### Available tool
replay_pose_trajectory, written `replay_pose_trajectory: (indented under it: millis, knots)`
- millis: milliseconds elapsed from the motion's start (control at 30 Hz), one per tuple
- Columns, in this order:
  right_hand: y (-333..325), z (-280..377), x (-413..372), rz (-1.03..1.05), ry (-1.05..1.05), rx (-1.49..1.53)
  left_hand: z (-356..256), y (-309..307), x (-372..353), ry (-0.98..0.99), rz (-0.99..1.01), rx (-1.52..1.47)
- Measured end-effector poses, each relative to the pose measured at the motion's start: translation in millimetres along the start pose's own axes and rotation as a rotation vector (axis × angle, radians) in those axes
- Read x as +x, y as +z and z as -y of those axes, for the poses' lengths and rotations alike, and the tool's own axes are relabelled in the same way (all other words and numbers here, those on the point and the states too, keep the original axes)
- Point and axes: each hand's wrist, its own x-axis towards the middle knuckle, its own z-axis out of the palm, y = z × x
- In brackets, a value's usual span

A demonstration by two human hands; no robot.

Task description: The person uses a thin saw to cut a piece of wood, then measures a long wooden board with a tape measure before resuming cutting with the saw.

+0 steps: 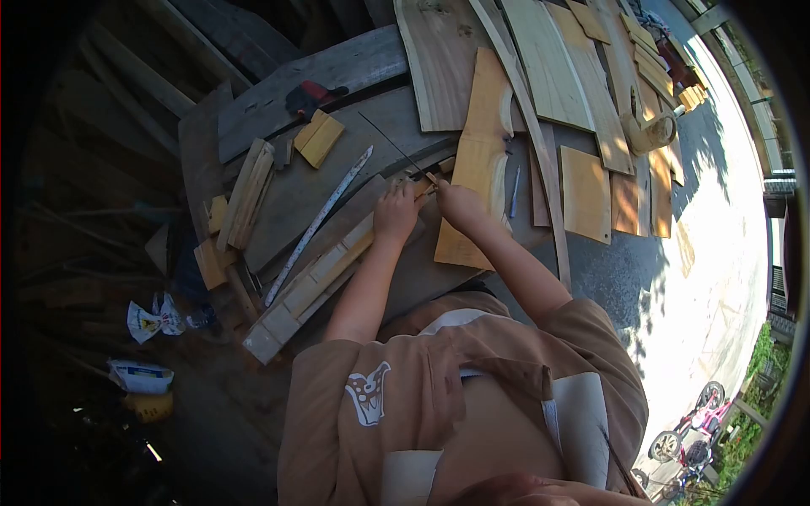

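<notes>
My left hand [396,210] has its fingers curled over the far end of a long wooden strip [325,267], which slants across the workbench [278,211]. Close beside it, my right hand [462,207] is closed on the near end of a long, thin, dark straight tool, like a saw seen edge-on [388,137]. That tool points away to the upper left, over the bench. Its handle is mostly hidden in my fist. Just right of my right hand lies an amber-coloured board [477,126] with a wavy edge.
A white-speckled curved strip [321,223], a small wood block [320,139] and a red-and-black tool [314,99] lie on the left. Stacked wood pieces [246,194] stand near the left edge. A blue pen-like item [515,192] and several boards [548,67] are on the right.
</notes>
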Motion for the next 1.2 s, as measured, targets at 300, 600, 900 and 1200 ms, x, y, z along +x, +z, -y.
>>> replay_pose_trajectory:
  millis: [300,600,900,1200]
  knots:
    - [-35.0,-29.3,-100.8,0.192,0.146,-0.065,-3.6,-2.4,-0.1,-0.026,-0.026,-0.012]
    - [-14.8,-7.3,-24.3,0.074,0.067,0.085,-2.6,-1.4,0.2,-0.033,-0.042,-0.020]
    - [-28.3,-33.4,-111.2,0.139,0.143,0.006,-2.1,-1.1,0.6,-0.034,-0.035,-0.041]
    - [-47.7,-23.2,-63.2,0.172,0.136,0.013,9.0,-4.4,8.2,-0.013,-0.060,-0.012]
